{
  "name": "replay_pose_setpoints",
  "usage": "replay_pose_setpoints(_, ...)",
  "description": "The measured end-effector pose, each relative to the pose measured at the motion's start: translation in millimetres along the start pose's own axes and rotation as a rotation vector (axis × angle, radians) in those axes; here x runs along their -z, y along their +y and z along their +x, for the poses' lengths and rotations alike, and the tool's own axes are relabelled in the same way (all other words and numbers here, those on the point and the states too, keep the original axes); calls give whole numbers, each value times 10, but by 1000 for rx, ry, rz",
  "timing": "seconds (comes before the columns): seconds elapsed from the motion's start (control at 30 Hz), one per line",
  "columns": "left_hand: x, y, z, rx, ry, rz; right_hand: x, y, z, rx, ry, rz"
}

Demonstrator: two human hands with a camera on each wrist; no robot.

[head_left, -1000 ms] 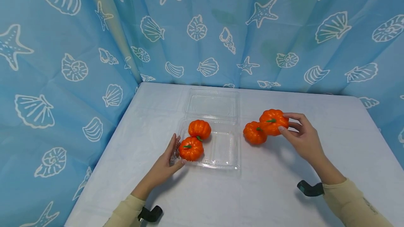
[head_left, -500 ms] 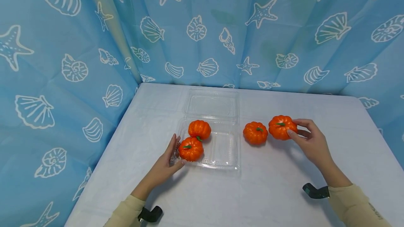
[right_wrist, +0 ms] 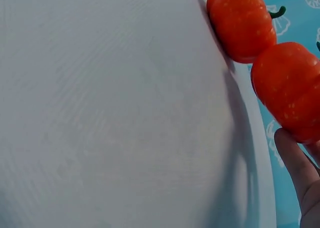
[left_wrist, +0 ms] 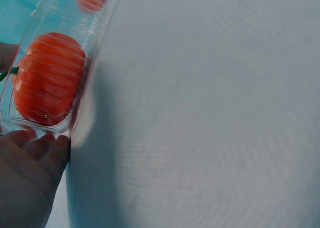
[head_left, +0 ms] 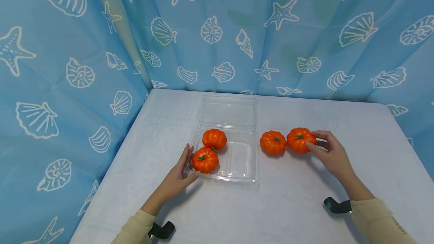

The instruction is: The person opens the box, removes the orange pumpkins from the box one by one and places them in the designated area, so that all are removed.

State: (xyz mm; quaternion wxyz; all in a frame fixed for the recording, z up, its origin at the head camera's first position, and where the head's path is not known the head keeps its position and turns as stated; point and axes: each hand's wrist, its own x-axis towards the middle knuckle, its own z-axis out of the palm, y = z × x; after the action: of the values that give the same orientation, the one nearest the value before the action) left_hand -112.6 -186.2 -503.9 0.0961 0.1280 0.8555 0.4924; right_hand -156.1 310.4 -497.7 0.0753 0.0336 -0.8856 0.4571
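Observation:
My right hand (head_left: 332,156) grips a small orange pumpkin (head_left: 300,140) with a green stem, thumb on the near side and fingers on its right. In the right wrist view the gripped pumpkin (right_wrist: 290,90) overlaps a second pumpkin (right_wrist: 242,25) and sits higher off the cloth than it. That second pumpkin (head_left: 273,143) stands on the white table, just right of a clear plastic clamshell box (head_left: 242,161). Inside the box's left half are two more pumpkins, one behind (head_left: 214,139), one in front (head_left: 205,160). My left hand (head_left: 174,183) rests extended fingers against the box's left wall.
The box's clear lid (head_left: 228,112) lies folded back behind its base. White cloth (head_left: 281,206) covers the table. A blue shell-patterned curtain (head_left: 251,40) closes off the back and the left side. Each wrist carries a dark camera mount.
My right hand first carried its pumpkin rightward, away from its neighbour, then came slightly back left and lower. The neighbouring pumpkin has shifted slightly left. My left hand has stayed put.

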Motion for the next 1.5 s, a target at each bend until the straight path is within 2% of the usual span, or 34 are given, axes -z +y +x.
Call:
replay_pose_setpoints(0.2,5,-4,-12,-9,-5,-8,-17,64,-4,-31,-70,24)
replay_pose_setpoints(0.37,-2,-11,-6,-2,-2,-4,-18,113,-4,-35,-93,49)
replay_pose_setpoints(1.1,3,19,-15,4,-1,2,8,206,5,-64,-113,-6)
replay_pose_setpoints(1.5,3,21,0,4,-5,-12,62,146,44,-52,-108,-30)
